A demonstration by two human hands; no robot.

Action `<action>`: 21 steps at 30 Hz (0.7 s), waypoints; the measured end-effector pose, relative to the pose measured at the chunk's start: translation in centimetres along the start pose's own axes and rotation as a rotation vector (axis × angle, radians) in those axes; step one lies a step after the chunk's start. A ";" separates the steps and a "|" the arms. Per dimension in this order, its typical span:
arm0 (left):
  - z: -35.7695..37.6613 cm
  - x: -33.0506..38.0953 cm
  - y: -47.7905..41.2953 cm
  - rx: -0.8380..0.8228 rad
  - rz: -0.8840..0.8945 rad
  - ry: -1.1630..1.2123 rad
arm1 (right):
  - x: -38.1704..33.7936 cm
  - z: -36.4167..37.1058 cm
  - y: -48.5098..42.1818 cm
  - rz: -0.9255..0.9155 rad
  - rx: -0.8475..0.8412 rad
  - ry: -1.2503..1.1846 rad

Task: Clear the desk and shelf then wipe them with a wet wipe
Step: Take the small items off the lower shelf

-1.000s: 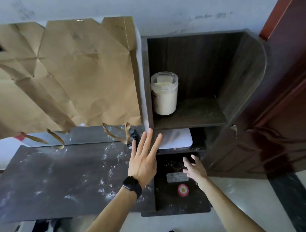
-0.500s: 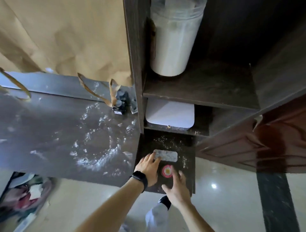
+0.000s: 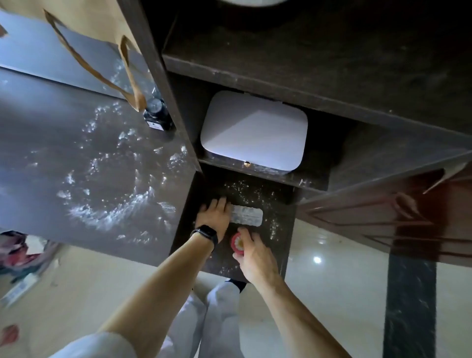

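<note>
A silver blister pack and a small round red tin lie on the dusty lowest board of the dark wooden shelf unit. My left hand, with a black watch on its wrist, has its fingers curled over the pack's left end. My right hand pinches the red tin between thumb and fingers. A flat white box lies on the shelf above. The dark desk to the left is smeared with white powder.
A black ink bottle stands at the desk's back corner beside the shelf wall, under the handles of a brown paper bag. A jar's base shows on the top shelf. A brown door is at the right, floor clutter at the left.
The view dropped and moved closer to the lowest board. Both hands came down from mid-air; the left now grips the blister pack's end and the right closed on the red tin.
</note>
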State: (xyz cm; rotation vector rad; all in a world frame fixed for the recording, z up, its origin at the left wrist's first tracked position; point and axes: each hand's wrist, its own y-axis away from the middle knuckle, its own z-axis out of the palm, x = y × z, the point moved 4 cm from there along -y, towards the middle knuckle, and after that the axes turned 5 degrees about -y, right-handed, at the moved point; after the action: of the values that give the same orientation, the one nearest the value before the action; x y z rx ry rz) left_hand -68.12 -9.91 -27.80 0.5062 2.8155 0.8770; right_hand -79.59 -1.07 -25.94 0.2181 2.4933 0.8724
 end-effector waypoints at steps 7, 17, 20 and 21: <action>-0.7 0.1 2.0 -0.082 -0.038 0.150 | 2.1 -2.3 3.8 0.141 0.058 -0.220; -8.2 -2.5 14.7 -0.063 -0.133 1.242 | 0.0 -10.6 15.4 0.160 0.404 -0.582; -11.5 -4.0 18.2 0.027 -0.115 1.538 | -2.0 -13.1 17.4 0.114 0.510 -0.632; -12.3 -4.6 18.6 0.061 -0.121 1.610 | -2.7 -14.0 17.7 0.099 0.532 -0.640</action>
State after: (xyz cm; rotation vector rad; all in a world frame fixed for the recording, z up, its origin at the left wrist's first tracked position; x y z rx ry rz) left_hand -61.70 -3.67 -6.87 -0.8069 4.0621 1.6593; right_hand -84.31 4.37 -4.41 0.6831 2.0506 0.1051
